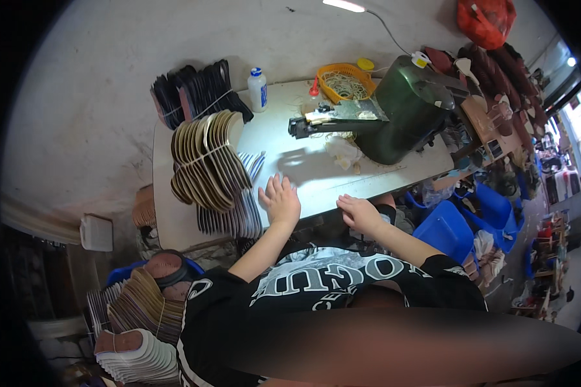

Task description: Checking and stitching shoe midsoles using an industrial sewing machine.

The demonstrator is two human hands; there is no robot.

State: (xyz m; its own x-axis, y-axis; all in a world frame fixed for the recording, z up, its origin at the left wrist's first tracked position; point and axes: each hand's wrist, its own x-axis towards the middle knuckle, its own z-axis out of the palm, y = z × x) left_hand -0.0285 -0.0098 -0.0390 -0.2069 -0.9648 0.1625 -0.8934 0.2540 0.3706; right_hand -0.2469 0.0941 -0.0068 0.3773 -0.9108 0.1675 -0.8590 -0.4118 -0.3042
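Nearest: left hand lies flat on the white table, fingers spread, holding nothing, just beside a fanned stack of insoles at the table's near-left edge. Right hand rests on the near table edge, fingers loosely together, empty. Beyond the left hand: tan insole bundles. Farther: green machine, white bottle, orange basket, black sole bundles by the wall.
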